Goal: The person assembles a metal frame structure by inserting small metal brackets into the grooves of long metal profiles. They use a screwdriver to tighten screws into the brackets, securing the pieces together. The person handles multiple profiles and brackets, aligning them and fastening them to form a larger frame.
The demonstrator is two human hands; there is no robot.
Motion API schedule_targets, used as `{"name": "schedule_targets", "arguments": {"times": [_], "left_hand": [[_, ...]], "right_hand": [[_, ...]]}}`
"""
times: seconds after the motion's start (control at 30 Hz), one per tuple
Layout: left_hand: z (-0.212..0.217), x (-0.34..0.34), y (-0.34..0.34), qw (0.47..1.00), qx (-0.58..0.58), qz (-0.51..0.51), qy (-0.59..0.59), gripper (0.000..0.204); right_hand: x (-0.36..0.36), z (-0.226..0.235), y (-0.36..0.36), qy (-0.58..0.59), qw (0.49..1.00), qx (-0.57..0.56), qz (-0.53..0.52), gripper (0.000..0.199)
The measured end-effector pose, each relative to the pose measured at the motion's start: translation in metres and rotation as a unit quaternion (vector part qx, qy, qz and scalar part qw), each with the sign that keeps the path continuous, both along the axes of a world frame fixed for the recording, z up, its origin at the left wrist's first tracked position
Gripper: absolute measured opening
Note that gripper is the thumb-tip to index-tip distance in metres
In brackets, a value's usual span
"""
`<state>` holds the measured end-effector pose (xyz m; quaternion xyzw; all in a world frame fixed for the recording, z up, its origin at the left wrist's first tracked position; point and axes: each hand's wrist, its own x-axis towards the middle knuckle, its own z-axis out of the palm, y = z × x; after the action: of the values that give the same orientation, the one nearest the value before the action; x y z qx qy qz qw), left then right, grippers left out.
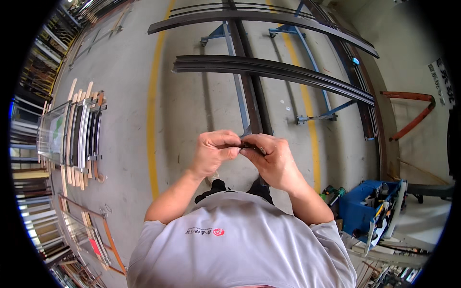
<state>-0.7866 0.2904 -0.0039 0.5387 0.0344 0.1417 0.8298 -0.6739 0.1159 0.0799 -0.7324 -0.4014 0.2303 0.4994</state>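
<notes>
My left hand [219,150] and my right hand [270,156] meet in front of my chest, fingertips almost touching. Between them is a small dark piece [248,145], pinched by thumb and fingers on both sides; its kind is too small to make out. Just past my hands, a long dark beam [252,103] runs away from me. Across it lie a dark grooved metal profile [273,71] and, farther off, another dark profile [269,18]. My fingers hide most of the small piece.
Blue wheeled stands [312,67] support the profiles. At the lower right stands a blue tool cart [360,209], beside green power tools [333,194]. A rack of frames and wooden strips [77,137] is at the left. An orange-red bracket [415,117] juts from the right wall.
</notes>
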Motion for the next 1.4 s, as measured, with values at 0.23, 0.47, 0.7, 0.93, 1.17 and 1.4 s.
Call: {"name": "schedule_targets", "arguments": {"times": [0.23, 0.47, 0.7, 0.93, 1.17, 1.4], "left_hand": [[-0.007, -0.031, 0.066, 0.997, -0.05, -0.056, 0.017, 0.032], [-0.012, -0.007, 0.115, 0.981, -0.149, -0.1, 0.074, 0.029], [-0.049, 0.003, 0.191, 0.984, -0.168, -0.012, 0.062, 0.033], [-0.075, 0.027, 0.257, 0.96, -0.249, -0.013, 0.131, 0.027], [-0.107, 0.078, 0.325, 0.951, -0.242, -0.013, 0.191, 0.017], [-0.077, 0.16, 0.403, 0.955, -0.193, -0.136, 0.182, 0.035]], "right_hand": [[-0.038, 0.004, 0.06, 0.005, 0.999, -0.052, -0.004, 0.025], [-0.012, -0.009, 0.112, -0.008, 0.997, 0.038, 0.064, 0.035], [0.041, -0.023, 0.188, 0.036, 0.982, 0.07, 0.17, 0.038], [0.076, -0.044, 0.244, 0.006, 0.975, 0.08, 0.206, 0.023], [0.112, -0.038, 0.299, -0.05, 0.986, 0.036, 0.157, 0.027], [0.142, -0.049, 0.397, -0.08, 0.995, -0.036, 0.047, 0.028]]}}
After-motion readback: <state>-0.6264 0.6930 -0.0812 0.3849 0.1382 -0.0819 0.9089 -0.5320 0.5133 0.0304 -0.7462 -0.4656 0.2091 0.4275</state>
